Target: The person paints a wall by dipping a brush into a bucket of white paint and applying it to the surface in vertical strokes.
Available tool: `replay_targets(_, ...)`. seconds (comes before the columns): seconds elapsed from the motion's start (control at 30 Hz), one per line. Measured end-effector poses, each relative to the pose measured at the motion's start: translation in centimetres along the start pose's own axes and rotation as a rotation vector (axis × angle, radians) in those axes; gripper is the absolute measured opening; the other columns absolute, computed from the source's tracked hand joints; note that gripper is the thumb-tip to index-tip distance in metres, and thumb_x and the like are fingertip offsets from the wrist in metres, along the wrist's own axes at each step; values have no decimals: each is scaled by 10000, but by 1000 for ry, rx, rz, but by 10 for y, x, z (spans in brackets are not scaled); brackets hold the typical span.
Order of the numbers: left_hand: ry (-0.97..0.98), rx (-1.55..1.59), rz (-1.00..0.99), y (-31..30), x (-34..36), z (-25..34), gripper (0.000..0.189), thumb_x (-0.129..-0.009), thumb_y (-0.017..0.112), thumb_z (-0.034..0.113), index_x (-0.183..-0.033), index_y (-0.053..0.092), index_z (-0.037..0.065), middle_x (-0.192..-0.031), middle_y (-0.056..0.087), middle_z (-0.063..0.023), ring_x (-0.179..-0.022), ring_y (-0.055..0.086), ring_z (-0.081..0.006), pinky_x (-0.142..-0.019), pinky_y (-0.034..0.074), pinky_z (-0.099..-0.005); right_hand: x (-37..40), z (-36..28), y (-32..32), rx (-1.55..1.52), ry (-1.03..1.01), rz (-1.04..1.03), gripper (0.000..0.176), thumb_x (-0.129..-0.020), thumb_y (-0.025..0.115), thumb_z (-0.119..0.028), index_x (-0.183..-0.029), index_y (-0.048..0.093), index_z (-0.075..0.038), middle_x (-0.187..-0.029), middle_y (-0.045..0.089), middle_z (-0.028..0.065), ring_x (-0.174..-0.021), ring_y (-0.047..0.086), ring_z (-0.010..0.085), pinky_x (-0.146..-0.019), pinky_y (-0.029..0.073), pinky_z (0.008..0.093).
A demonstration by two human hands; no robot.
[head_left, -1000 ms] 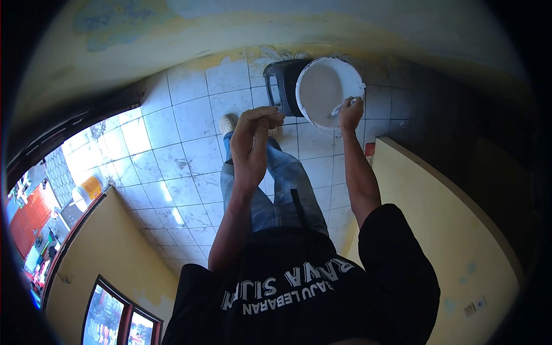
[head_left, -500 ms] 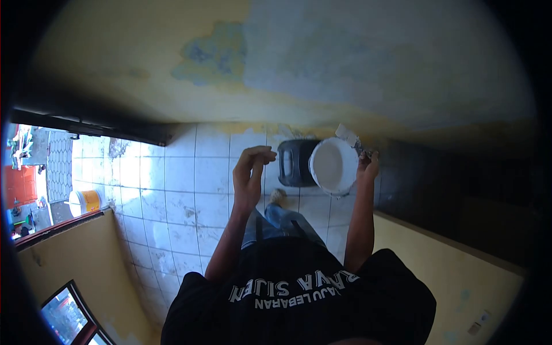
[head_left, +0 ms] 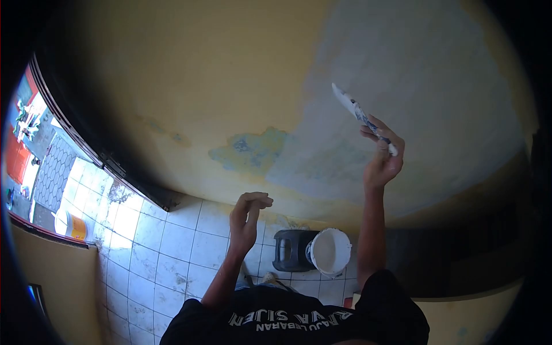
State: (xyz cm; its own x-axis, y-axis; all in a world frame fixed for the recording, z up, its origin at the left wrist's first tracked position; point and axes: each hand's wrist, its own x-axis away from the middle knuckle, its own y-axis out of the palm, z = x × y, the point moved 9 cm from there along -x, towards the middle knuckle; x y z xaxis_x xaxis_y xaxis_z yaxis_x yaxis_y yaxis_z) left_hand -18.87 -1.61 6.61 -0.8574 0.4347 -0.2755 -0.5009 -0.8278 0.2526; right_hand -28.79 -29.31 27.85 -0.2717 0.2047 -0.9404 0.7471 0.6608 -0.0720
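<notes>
My right hand (head_left: 386,155) grips a putty knife (head_left: 351,105) by its speckled handle, with white paste along the blade, in front of the wall. The wall (head_left: 397,69) is yellow with a wide whitish coated area and a bluish, peeling patch (head_left: 247,149). My left hand (head_left: 246,221) is raised over the floor, its fingers bent and pressed together, with nothing visible in it. Below and between the hands stands a white bucket (head_left: 332,252) holding pale paste, beside a dark plastic stool (head_left: 293,250).
White floor tiles (head_left: 172,253) with smudges spread to the left. A white and orange bucket (head_left: 70,224) stands by the doorway at the left. Dark space lies at the right, beside a low yellow wall (head_left: 460,316).
My right hand has risen from the bucket's rim to the wall with the putty knife. The view has tilted up, showing more wall. My left hand keeps its bent shape.
</notes>
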Motion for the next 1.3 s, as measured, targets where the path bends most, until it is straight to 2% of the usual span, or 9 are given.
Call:
replay_targets(0.07,20,45,30,-8,-3,1,219,-1077,471,15,-1199,653,-1,-1068,747,-118,-1010,710,-204,-944,545,-359,-14,-23,35,324,-315,-241,183,-1000,698,-75,-1161,629,-22,-1248,731,188,-980,751,291,-797,656,367)
replay_targets(0.17,-2,64,35,-14,-3,-6,221,-1067,469,0,-1215,630,-34,-1071,738,-135,-1006,703,-205,-930,540,-353,-30,-40,69,519,-470,-386,283,-873,771,21,-1125,659,-38,-1260,734,162,-999,739,296,-758,650,364)
replay_targets(0.2,-5,75,28,-15,-3,-8,220,-1068,470,2,-1215,630,-35,-1071,738,-135,-1003,704,-205,-928,540,-353,-33,-41,77,544,-476,-395,349,-808,790,45,-1119,668,-51,-1256,735,141,-1022,728,310,-743,649,367)
replay_targets(0.4,-9,111,16,-25,-3,-10,215,-1074,475,13,-1215,631,-33,-1067,738,-135,-996,705,-205,-921,542,-349,25,13,101,694,-377,-597,316,-820,790,27,-1097,661,-56,-1237,732,140,-999,729,299,-726,643,366)
replay_targets(0.5,2,124,20,-31,-2,-9,214,-1075,481,19,-1217,632,-31,-1068,738,-137,-999,707,-208,-923,544,-350,60,29,102,515,-184,-641,304,-826,791,14,-1090,658,-61,-1235,732,134,-966,729,293,-721,637,372)
replay_targets(0.8,-5,177,25,-33,4,-5,218,-1076,472,15,-1209,643,-11,-1074,736,-121,-1009,696,-201,-943,530,-348,-51,-47,97,659,-605,-317,347,-790,710,93,-1096,666,-63,-1235,727,142,-945,724,302,-738,626,396)
replay_targets(1.03,-2,183,12,-33,23,5,212,-1089,472,17,-1209,645,-4,-1082,730,-117,-1017,694,-200,-946,529,-349,58,21,122,664,-414,-656,233,-824,717,16,-1035,662,-66,-1148,729,109,-905,727,300,-671,616,388)
replay_targets(1.13,10,177,17,-39,27,10,215,-1091,469,19,-1214,644,-4,-1082,729,-117,-1020,691,-199,-948,529,-351,71,19,124,555,-312,-664,238,-817,707,22,-1035,667,-64,-1176,729,116,-891,730,307,-680,619,396)
replay_targets(1.3,36,174,37,-35,26,14,206,-1083,468,15,-1201,633,-22,-1069,732,-129,-1000,701,-197,-928,535,-344,-15,-21,110,630,-514,-429,270,-816,686,50,-1062,681,-61,-1230,729,117,-932,723,313,-707,623,400)
